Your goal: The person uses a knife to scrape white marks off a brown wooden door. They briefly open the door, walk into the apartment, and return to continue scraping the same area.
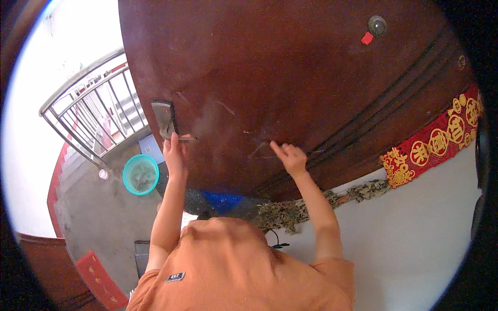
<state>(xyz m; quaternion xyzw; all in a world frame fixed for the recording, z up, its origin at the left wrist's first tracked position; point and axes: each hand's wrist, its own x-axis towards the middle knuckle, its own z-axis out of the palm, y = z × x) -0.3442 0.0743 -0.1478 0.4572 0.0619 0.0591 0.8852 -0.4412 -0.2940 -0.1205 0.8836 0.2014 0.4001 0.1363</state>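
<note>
The lever handle [164, 118] lies at twelve o'clock from your nearer left hand [177, 156], its lever [191, 138] pointing to three; whether you grip it, I can't tell. Your right hand [292, 158] points toward ten, hold unclear.

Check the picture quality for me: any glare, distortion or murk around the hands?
Head view: daylight beyond the railing is blown out to white. Head view: the brown door is dim and grainy, with a pale patch near the left hand, glare or smudge unclear. Head view: fisheye bends the door's edge; corners go dark.
</note>
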